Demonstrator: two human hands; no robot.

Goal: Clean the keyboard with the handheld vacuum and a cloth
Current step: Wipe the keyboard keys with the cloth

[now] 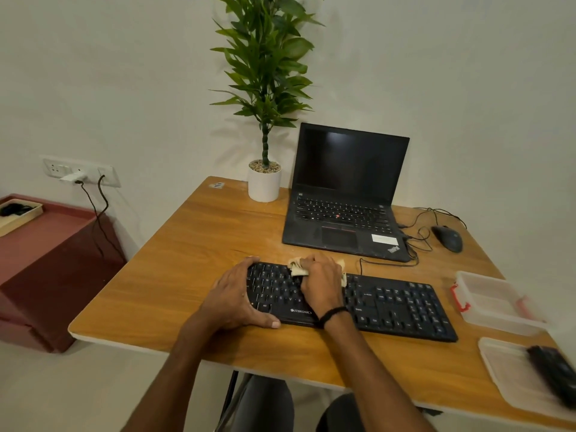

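A black keyboard lies across the front of the wooden table. My left hand grips its left end, fingers over the far edge and thumb along the near edge. My right hand holds a crumpled pale cloth and presses it on the keys left of the middle. At the far right a dark object, possibly the handheld vacuum, lies on a clear tray; it is blurred.
An open black laptop stands behind the keyboard, with a potted plant to its left and a wired mouse with loose cables to its right. A clear plastic box sits at the right edge. A red cabinet stands left of the table.
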